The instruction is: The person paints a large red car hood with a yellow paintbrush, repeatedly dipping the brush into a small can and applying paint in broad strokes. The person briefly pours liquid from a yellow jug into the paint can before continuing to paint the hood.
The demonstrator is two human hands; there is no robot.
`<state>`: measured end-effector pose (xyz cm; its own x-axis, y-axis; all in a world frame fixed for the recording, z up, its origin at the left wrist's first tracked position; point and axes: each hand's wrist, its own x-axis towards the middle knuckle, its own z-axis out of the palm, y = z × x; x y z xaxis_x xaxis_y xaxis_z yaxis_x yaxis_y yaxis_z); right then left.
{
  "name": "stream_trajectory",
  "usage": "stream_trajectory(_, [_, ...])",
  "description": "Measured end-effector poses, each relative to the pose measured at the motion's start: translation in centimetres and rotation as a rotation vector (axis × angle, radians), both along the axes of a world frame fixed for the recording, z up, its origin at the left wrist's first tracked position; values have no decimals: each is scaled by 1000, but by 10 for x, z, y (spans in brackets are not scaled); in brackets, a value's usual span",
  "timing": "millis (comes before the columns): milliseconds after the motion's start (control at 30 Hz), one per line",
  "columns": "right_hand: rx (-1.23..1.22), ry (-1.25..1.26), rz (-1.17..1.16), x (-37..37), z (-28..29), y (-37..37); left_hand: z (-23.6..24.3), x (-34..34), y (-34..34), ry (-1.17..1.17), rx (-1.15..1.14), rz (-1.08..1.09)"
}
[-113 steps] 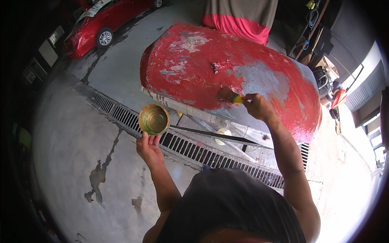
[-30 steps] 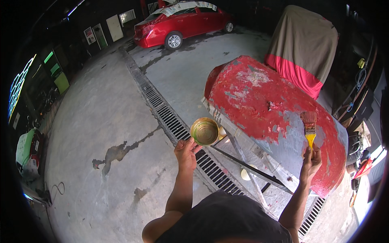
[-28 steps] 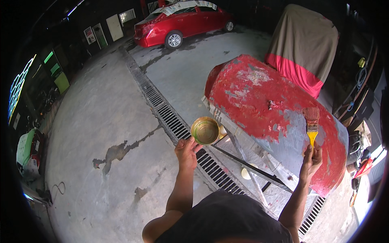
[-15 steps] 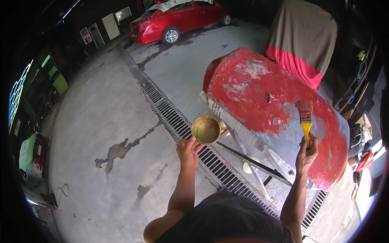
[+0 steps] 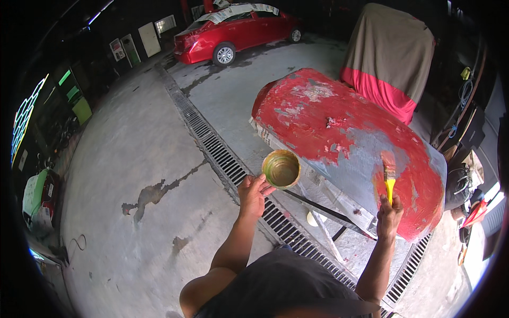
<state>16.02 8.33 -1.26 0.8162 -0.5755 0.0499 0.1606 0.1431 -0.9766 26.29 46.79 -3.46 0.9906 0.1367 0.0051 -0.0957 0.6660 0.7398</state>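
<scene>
Left hand (image 5: 252,194): pinching a greenish-gold bowl (image 5: 281,169) low on its side, fingertips tucked under, which I'd guess keeps the mouth free for dipping.
Bowl spot: just beside the near edge of the patchy red-and-grey car body panel (image 5: 350,151), probably so the reach stays short.
Right hand (image 5: 391,212): wrapped round the handle of a yellow paintbrush (image 5: 389,185), likely to keep fingers clear of the reddish bristles.
Bristles: over the grey patch, can't tell from here if they're touching.
Stand (image 5: 328,212): under the panel, presumably for height.
</scene>
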Motion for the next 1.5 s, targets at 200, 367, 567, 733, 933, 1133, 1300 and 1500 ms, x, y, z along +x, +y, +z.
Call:
stream_trajectory(200, [144, -102, -114, -156, -25, -53, 1, -70, -80, -7, 25, -211])
stream_trajectory(367, [150, 61, -270, -291, -56, -76, -9, -133, -156, 73, -18, -343])
stream_trajectory(567, [120, 144, -476, -398, -56, -88, -10, -193, -255, 92, 51, -600])
stream_trajectory(733, [171, 74, -600, -448, -42, -99, 3, -221, -350, -46, 108, -833])
stream_trajectory(933, [208, 93, -787, -475, -36, -118, -18, -282, -476, 11, 82, -1037])
stream_trajectory(1133, [199, 141, -853, -493, -37, -194, -59, -321, -583, 64, 90, -1122])
stream_trajectory(1300, [45, 238, -862, -480, -33, -321, -99, -337, -677, 323, 102, -1195])
stream_trajectory(1500, [-37, 323, -730, -450, -23, -488, -123, -327, -797, 525, -58, -1170])
